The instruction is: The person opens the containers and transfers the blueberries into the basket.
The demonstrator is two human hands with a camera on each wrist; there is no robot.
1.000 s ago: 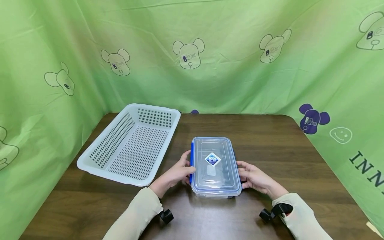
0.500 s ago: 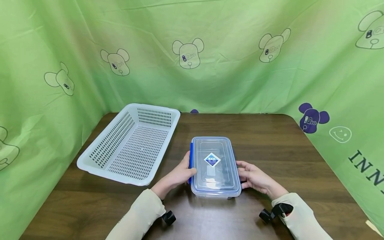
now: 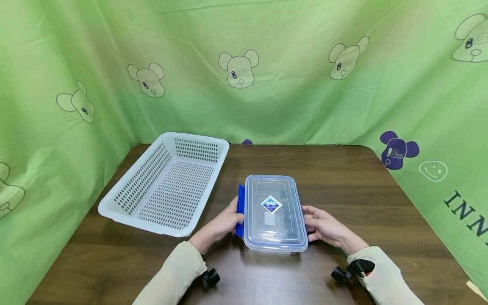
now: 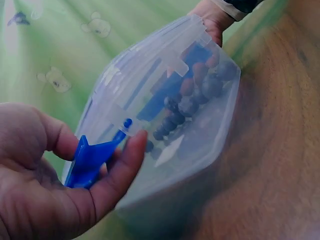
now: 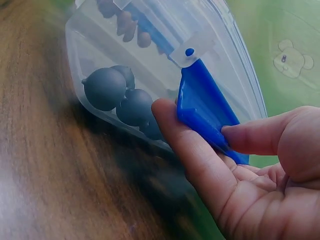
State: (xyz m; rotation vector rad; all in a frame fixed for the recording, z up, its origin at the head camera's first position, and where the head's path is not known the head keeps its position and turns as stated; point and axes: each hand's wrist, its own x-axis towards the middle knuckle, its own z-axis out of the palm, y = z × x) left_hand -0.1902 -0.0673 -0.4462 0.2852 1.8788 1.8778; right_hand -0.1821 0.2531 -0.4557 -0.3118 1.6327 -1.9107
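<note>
A clear plastic food container [image 3: 272,228] with a blue-edged lid sits on the table between both hands. On its left side, my left hand [image 3: 221,224] pinches a blue clip latch [image 4: 90,162], which sticks outward from the wall. At the opposite side my right hand [image 3: 324,228] grips another blue latch [image 5: 205,105], thumb on its outer edge and fingers beneath. Dark round balls [image 5: 105,89] lie inside, seen through the clear wall in both wrist views. A diamond-shaped label [image 3: 271,204] marks the lid, which lies flat on the container.
To the left stands a white slotted plastic basket [image 3: 179,186] with nothing in it. Both stand on a brown wooden table [image 3: 335,178], with a green printed curtain [image 3: 289,110] around its back and sides. Each wrist carries a black camera.
The left latch has swung outward from the container's side. My left thumb has shifted from the lid's edge onto that latch. The right hand stays at its side.
</note>
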